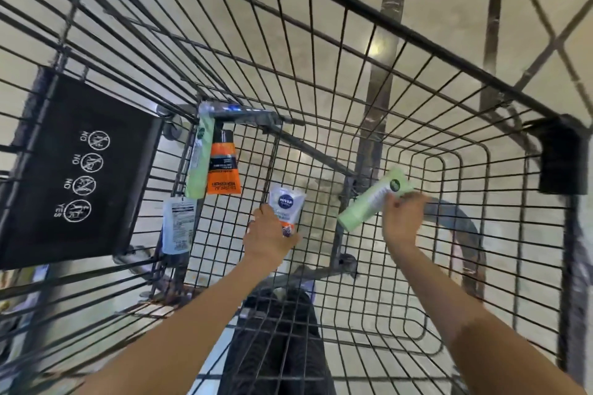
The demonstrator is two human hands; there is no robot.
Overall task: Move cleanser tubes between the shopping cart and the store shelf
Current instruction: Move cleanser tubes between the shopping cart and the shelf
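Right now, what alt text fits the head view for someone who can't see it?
Looking down into a wire shopping cart, the left hand grips a white Nivea tube and the right hand grips a pale green tube. A second green tube, an orange tube and a white tube lie by the folded child seat.

Hands (337, 231) w/ tubes (373, 200); cart (417, 42)

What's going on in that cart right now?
Left hand grips Nivea tube. Right hand grips green tube. Three tubes lie in cart. Nothing blocking.
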